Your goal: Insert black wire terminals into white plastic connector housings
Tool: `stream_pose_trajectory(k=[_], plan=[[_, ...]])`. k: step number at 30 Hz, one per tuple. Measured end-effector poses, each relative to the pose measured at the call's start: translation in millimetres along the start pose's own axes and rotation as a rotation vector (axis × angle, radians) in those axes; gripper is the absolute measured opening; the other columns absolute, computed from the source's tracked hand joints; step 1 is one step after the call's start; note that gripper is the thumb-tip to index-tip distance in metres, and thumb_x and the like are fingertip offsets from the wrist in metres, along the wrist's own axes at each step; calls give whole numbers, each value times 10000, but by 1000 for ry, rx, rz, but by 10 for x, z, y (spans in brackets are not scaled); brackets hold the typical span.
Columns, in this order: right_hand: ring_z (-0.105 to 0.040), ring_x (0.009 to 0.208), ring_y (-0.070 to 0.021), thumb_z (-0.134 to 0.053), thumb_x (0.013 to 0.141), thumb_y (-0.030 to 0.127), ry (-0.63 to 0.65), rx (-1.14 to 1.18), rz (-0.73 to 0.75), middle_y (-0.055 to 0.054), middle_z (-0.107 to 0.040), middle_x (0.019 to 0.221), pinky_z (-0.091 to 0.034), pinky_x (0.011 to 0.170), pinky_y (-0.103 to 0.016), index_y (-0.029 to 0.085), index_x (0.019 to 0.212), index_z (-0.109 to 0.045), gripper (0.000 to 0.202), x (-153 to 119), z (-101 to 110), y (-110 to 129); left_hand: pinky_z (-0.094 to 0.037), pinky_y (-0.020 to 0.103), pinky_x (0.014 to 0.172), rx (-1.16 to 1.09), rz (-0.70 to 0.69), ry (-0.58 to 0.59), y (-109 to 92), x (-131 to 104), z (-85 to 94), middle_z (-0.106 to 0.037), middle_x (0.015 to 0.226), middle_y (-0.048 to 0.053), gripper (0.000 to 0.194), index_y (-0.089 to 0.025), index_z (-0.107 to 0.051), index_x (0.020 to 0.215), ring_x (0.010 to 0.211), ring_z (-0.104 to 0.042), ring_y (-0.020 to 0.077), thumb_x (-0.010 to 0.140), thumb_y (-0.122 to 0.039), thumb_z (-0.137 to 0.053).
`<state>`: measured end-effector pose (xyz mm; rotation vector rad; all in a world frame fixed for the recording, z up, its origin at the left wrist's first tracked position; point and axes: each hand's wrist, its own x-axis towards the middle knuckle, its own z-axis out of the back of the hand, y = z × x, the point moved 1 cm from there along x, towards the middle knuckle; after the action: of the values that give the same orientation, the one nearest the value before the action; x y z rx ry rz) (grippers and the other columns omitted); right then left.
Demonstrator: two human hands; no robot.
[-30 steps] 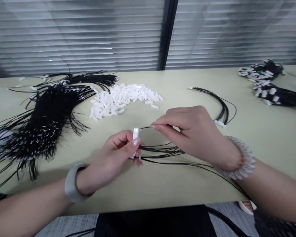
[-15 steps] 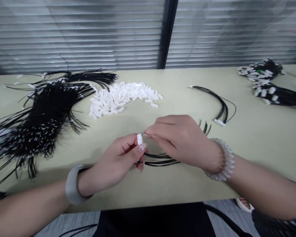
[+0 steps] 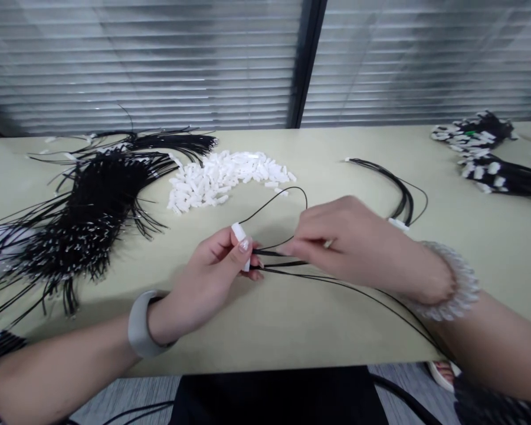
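Between the thumb and fingers of my left hand [image 3: 221, 260] a white connector housing [image 3: 238, 231] is held at a tilt. Several black wires [image 3: 287, 264] run out of it to the right, and one thin wire [image 3: 292, 188] arches up from its upper end in a loop. My right hand [image 3: 340, 248] is closed in a pinch on black wires a little right of the housing; how many it grips is hidden behind the fingers. Lower wires trail under my right wrist toward the table's front edge.
A heap of white connector housings [image 3: 203, 183] lies beyond my hands. To the left spreads a big pile of black wires [image 3: 110, 195]. A wired harness [image 3: 396, 183] rests behind my right hand, with bundled harnesses [image 3: 504, 171] at the far right. Window blinds [image 3: 159, 65] stand behind the table.
My right hand has moved from the housing's upper end to the right, onto the wires. A wire loop now rises from that end. The housing in my left hand has tilted.
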<state>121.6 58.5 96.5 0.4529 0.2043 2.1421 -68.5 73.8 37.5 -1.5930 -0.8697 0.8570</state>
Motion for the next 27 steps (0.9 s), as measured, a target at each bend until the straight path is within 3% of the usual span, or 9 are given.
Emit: stream_pose_trajectory(k=[2, 6, 11, 14, 18, 21, 23, 24, 27], plan=[[-420, 572, -48, -467, 835, 304, 115, 41, -15, 26, -536, 626, -288, 559, -199, 152, 644, -541, 255, 10, -58, 6, -508, 243, 677, 9, -4, 14, 12, -3, 9, -568, 756, -10, 149, -177, -552, 825, 685, -558, 84, 828, -320, -511], [-434, 586, -41, -462, 838, 287, 106, 85, -79, 40, -547, 639, -281, 554, -181, 161, 765, -533, 161, 43, -134, 1, -496, 248, 694, 52, -10, 36, 14, -8, 17, -574, 732, -6, 160, -174, -563, 846, 686, -565, 89, 833, -322, -502], [-434, 582, -41, -374, 878, 266, 218, 52, -22, 35, -539, 617, -265, 550, -191, 148, 667, -488, 268, 52, -156, -9, -486, 252, 674, 70, -5, 62, -8, -13, 9, -556, 695, -5, 187, -162, -562, 841, 675, -552, 96, 826, -339, -506], [-418, 542, -49, -369, 874, 253, 141, -90, -11, 32, -536, 604, -226, 508, -204, 157, 691, -473, 231, 39, -168, 9, -482, 251, 668, 59, 5, 78, -14, -7, 3, -544, 688, -12, 182, -162, -558, 823, 667, -540, 90, 827, -336, -506], [-328, 443, -77, -393, 767, 83, 11, -579, 63, 6, -473, 499, -118, 473, -242, 167, 708, -485, 137, 5, -165, 1, -477, 229, 636, 15, 55, 15, -4, 10, 10, -531, 702, -23, 165, -170, -539, 793, 648, -525, 76, 822, -331, -516], [-284, 395, -79, -375, 735, 63, -164, -766, -39, 0, -400, 417, -131, 447, -237, 155, 685, -523, 181, -8, -83, -125, -471, 216, 611, -9, 75, -33, 6, 21, 19, -522, 707, -25, 164, -173, -530, 792, 640, -524, 73, 815, -335, -524], [-384, 433, -92, -404, 773, 129, -387, -624, -190, -18, -489, 485, -251, 448, -242, 147, 763, -582, 179, -13, 25, -233, -469, 216, 600, -3, 87, -41, 12, 25, 20, -521, 689, -27, 170, -172, -531, 789, 633, -531, 77, 813, -341, -525], [-466, 504, -109, -431, 787, 168, -508, -440, -254, -33, -556, 577, -333, 490, -259, 149, 828, -601, 177, -16, 88, -276, -468, 217, 595, 3, 89, -39, 14, 27, 18, -520, 676, -28, 174, -171, -530, 783, 627, -533, 79, 812, -343, -524], [-564, 813, -126, -469, 797, 187, -774, 364, -331, -51, -596, 959, -451, 688, -281, 190, 953, -584, 194, -21, 250, -306, -467, 225, 589, 39, 83, -20, 21, 30, 3, -524, 657, -26, 189, -164, -531, 770, 603, -533, 79, 814, -347, -518]])
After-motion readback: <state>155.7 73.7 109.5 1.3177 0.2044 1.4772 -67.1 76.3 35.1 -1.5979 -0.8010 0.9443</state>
